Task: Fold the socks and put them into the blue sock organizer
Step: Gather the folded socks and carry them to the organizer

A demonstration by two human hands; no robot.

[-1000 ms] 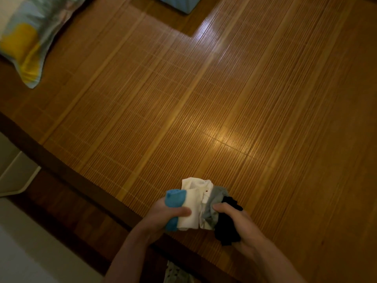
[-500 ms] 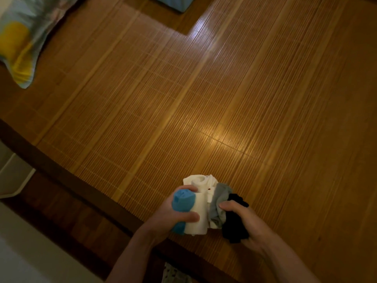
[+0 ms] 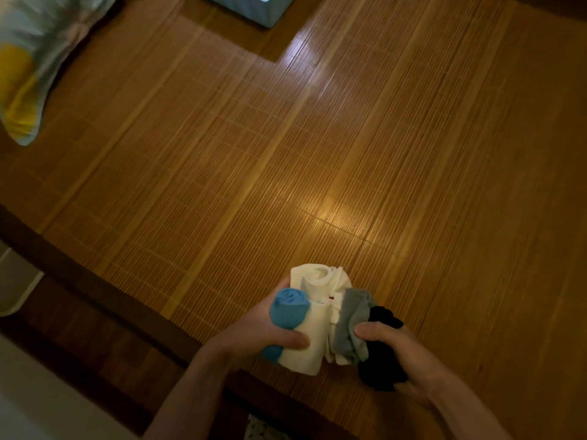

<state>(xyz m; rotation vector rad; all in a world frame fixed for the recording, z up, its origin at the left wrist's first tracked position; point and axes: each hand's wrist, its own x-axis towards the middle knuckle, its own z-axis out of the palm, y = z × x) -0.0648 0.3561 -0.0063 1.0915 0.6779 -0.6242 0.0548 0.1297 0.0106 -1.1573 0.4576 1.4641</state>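
Note:
My left hand [image 3: 254, 331] grips a rolled blue-and-white sock [image 3: 293, 315], with the thumb across its white part. Another rolled white sock [image 3: 320, 277] sits bunched just above it. My right hand [image 3: 397, 354] holds a grey sock [image 3: 351, 325] and a black sock [image 3: 379, 360], thumb pressing on the grey one. Both hands hold the bundle together over the near edge of the bamboo mat [image 3: 286, 160]. A corner of the blue sock organizer [image 3: 251, 7] shows at the top edge, far from the hands.
A patterned pillow [image 3: 28, 68] with a yellow patch lies at the upper left on the mat. A dark wooden bed frame [image 3: 95, 296] runs diagonally below the mat, with pale floor [image 3: 31, 392] at lower left.
The view has shifted so the hands and bundle sit slightly right and lower. The blue roll has tipped so its spiral end faces up. More of the blue organizer shows at the top.

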